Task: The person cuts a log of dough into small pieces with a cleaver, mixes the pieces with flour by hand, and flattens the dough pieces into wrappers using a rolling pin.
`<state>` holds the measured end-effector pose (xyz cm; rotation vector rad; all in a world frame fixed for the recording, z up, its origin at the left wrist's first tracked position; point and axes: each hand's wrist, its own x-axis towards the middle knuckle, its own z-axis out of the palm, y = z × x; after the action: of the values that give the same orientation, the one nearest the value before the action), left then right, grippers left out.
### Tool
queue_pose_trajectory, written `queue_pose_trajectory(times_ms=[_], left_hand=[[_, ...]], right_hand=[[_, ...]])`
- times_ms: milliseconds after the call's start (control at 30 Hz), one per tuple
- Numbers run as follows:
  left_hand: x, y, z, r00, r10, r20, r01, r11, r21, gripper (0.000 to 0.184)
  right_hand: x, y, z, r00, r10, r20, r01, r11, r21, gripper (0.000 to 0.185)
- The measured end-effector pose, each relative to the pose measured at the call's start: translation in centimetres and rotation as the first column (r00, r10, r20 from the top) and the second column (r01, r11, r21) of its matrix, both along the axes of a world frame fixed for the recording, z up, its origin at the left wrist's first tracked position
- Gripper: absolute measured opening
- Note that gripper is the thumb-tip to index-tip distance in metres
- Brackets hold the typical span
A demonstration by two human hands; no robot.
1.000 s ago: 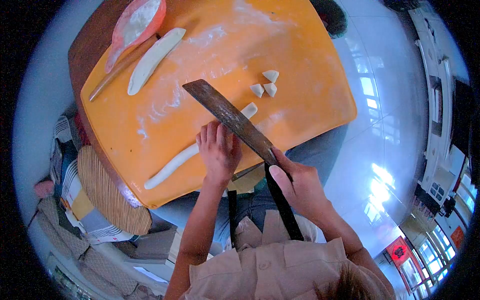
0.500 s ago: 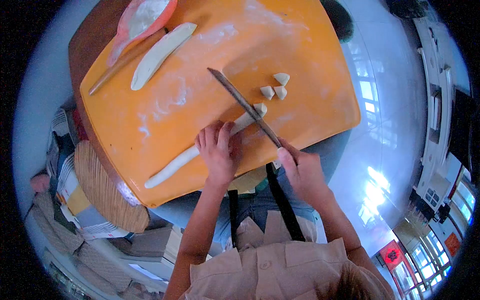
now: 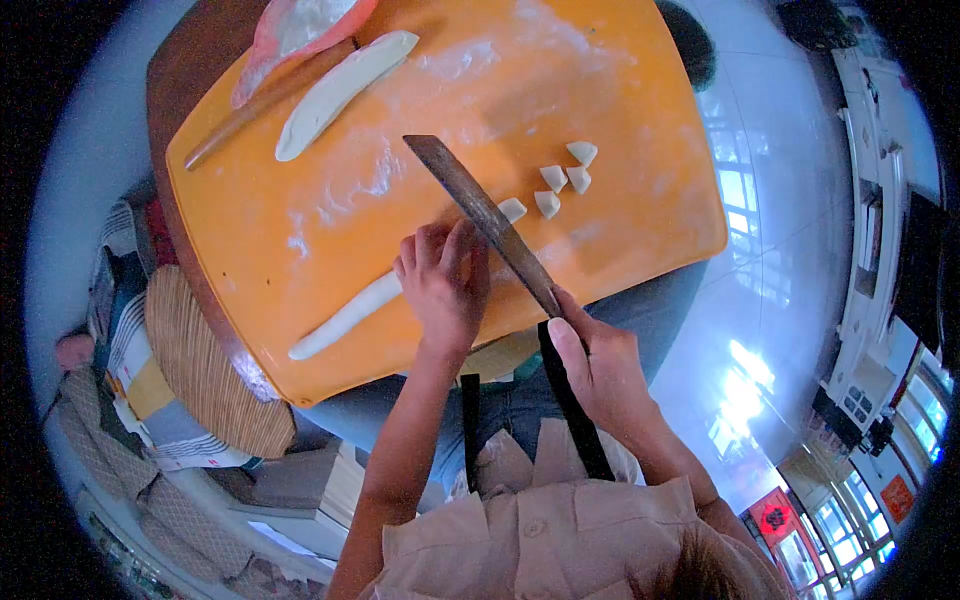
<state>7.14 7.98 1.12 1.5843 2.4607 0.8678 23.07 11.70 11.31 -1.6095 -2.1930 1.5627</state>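
Observation:
My right hand is closed round the handle of a long flat knife, whose blade slants up to the left over the end of a thin dough roll. My left hand rests on that roll with curled fingers, just left of the blade. The roll's cut end shows beyond the blade. Several small cut dough pieces lie right of it on the orange board. A thicker dough roll lies at the upper left.
Beside the thicker roll lie a wooden rolling pin and a pink container of white flour. A round ribbed stool stands left of the table. White flour streaks mark the board.
The knife came down on the roll's end and lifted again. One more cut piece now lies apart near the others. The board and its things have shifted slightly right in view.

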Motion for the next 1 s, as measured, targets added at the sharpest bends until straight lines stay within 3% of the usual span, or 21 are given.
queue_pose_trajectory(times_ms=[67, 167, 267, 333, 433, 533, 633, 733, 833, 1000], left_hand=[[0.0, 0.0, -0.1, 1.000, -0.010, 0.001, 0.010, 1.000, -0.005, 0.033], [-0.3, -0.6, -0.5, 1.000, 0.009, -0.025, -0.011, 0.998, -0.061, 0.039], [-1.3, -2.0, -0.5, 0.996, -0.035, -0.082, 0.028, 0.996, -0.084, 0.042], [-1.6, -2.7, -0.5, 0.993, -0.088, -0.083, 0.081, 0.993, -0.084, 0.041], [-1.3, -2.5, -0.9, 0.991, -0.122, -0.050, 0.121, 0.992, -0.024, 0.039], [0.5, -0.1, -1.0, 0.992, -0.117, -0.041, 0.121, 0.989, 0.085, 0.039], [2.2, 1.2, -1.3, 0.986, -0.165, -0.024, 0.166, 0.985, 0.041, 0.046], [3.7, 1.9, -0.6, 0.988, -0.153, -0.018, 0.154, 0.975, 0.160, 0.030], [4.0, 1.1, -1.0, 0.980, -0.159, -0.122, 0.172, 0.979, 0.106, 0.026], [3.9, 1.5, -0.4, 0.987, -0.157, -0.036, 0.159, 0.982, 0.098, 0.024]], right_hand=[[-0.4, 0.3, 0.3, 0.997, -0.044, 0.060, 0.048, 0.996, -0.076, 0.038], [-0.2, 0.4, -1.3, 0.986, 0.094, 0.138, -0.090, 0.995, -0.032, 0.046], [-0.2, 1.4, -1.2, 0.990, 0.046, 0.133, -0.030, 0.993, -0.117, 0.042], [0.7, 2.2, -1.8, 1.000, -0.018, -0.013, 0.018, 1.000, -0.006, 0.037], [2.8, 3.1, -2.8, 0.992, -0.085, -0.098, 0.093, 0.993, 0.076, 0.040], [3.3, 4.1, -2.6, 0.986, -0.156, -0.058, 0.165, 0.960, 0.225, 0.037], [4.5, 4.1, -1.1, 0.979, -0.172, 0.108, 0.172, 0.985, 0.013, 0.034], [4.9, 3.4, 1.1, 0.998, 0.026, 0.056, -0.029, 0.998, 0.053, 0.042], [4.8, 3.4, 1.1, 0.995, 0.093, 0.047, -0.094, 0.995, 0.023, 0.047], [4.3, 4.4, 0.1, 0.996, 0.089, 0.030, -0.090, 0.996, 0.010, 0.049]])
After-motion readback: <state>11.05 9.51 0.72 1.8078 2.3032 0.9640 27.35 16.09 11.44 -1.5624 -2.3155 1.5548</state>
